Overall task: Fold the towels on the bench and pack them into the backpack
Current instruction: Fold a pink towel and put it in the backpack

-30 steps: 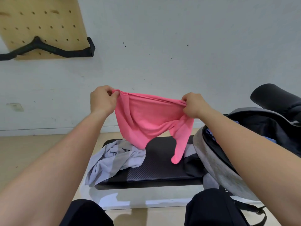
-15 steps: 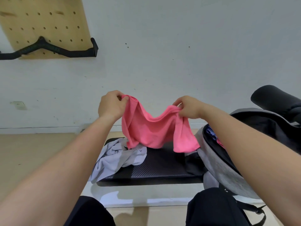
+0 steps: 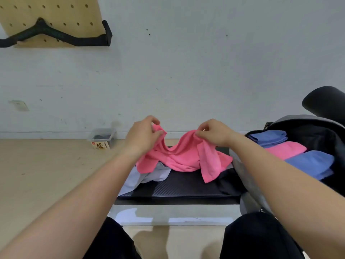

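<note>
Hands first: your left hand [image 3: 143, 134] pinches one upper edge of the pink towel [image 3: 183, 157] between thumb and fingers, and your right hand [image 3: 212, 134] pinches the opposite upper edge the same way. Both hands are closed on the fabric and are held above the far part of the table [image 3: 186, 186]. Between your hands the towel sags in a deep curve, and its lower part lies on the table's black ribbed pad. One loose corner of the pink towel hangs down on the right side, ending over the pad near the backpack [image 3: 317, 131].

Under the left portion of the pink towel lies a crumpled grey towel [image 3: 149, 177]. It rests on the left end of the table, with part of it draped over the table's left edge.

The backpack stands at the right end of the table, touching it, with its main opening facing you. Inside it you can see three folded towels stacked side by side: a blue folded towel [image 3: 268, 138] farthest back, a pink folded towel [image 3: 285, 150] in the middle, and a second blue towel [image 3: 311, 163] nearest you.

On the floor by the wall, left of your left hand, sits a small clear plastic box [image 3: 102, 138]. A pegboard [image 3: 50, 14] on the wall at upper left carries a black handle bar [image 3: 56, 35].
</note>
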A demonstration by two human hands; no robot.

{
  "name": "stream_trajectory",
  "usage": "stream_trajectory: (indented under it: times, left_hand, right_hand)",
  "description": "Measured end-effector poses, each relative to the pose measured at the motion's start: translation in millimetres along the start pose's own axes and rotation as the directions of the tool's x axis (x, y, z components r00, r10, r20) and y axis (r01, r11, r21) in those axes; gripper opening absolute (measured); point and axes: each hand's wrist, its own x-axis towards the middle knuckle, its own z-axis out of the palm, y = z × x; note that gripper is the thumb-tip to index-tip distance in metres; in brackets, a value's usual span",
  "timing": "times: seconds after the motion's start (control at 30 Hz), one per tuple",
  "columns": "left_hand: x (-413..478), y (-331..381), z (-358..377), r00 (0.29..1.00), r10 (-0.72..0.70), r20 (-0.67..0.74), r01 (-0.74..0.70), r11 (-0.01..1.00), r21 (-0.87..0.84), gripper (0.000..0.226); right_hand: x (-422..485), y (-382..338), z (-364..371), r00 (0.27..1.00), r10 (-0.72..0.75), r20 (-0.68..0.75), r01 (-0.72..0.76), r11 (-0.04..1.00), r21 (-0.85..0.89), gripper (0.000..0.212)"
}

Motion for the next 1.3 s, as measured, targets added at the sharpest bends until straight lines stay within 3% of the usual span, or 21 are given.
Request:
stream_trajectory:
  times: [0.13, 0.23, 0.4, 0.57, 0.8, 0.9, 0.97, 1.07, 1.17, 1.3]
  left_hand:
    - [-25, 10, 36, 0.963, 0.175, 0.205, -0.124, 0.963, -0.239, 0.045]
    - [-31, -1, 54, 0.939, 0.216, 0.266, -0.139, 0.95, -0.28, 0.025]
    - [-25, -13, 59, 0.986, 0.111, 0.124, -0.08, 0.968, -0.238, 0.007]
    - [-12, -34, 57, 0.997, 0.045, 0.059, -0.035, 0.986, -0.161, 0.007]
    - [-18, -37, 60, 0.998, -0.066, -0.016, 0.06, 0.973, -0.224, 0.021]
    - [-28, -29, 55, 0.997, -0.068, -0.026, 0.06, 0.972, -0.228, 0.012]
    - [-37, -19, 52, 0.995, -0.079, 0.06, 0.094, 0.947, -0.306, 0.011]
    - [-50, -5, 52, 0.976, -0.082, 0.199, 0.162, 0.89, -0.426, 0.019]
    - [-57, 5, 49, 0.97, -0.069, 0.232, 0.181, 0.842, -0.508, 0.025]
    - [-61, 6, 41, 0.958, -0.065, 0.278, 0.214, 0.81, -0.546, 0.03]
  right_hand:
    - [-7, -14, 37, 0.997, -0.063, 0.034, 0.057, 0.988, 0.144, 0.023]
    - [-12, -15, 60, 0.996, -0.084, 0.015, 0.078, 0.972, 0.222, 0.021]
    - [-27, 7, 76, 0.998, -0.029, -0.064, 0.052, 0.912, 0.408, 0.015]
    - [-29, 33, 68, 0.992, -0.006, -0.126, 0.039, 0.963, 0.268, 0.013]
    - [-25, 46, 73, 0.911, 0.331, -0.248, -0.194, 0.871, 0.451, 0.015]
    - [-27, 41, 74, 0.877, 0.39, -0.282, -0.25, 0.87, 0.425, 0.012]
    - [-32, 32, 76, 0.895, 0.353, -0.272, -0.217, 0.879, 0.425, 0.014]
    - [-41, 10, 83, 0.969, 0.177, -0.174, -0.072, 0.871, 0.486, 0.015]
    - [-47, -6, 92, 0.986, 0.008, -0.165, 0.072, 0.881, 0.468, 0.01]
    - [-50, -12, 97, 0.986, -0.035, -0.164, 0.108, 0.881, 0.461, 0.015]
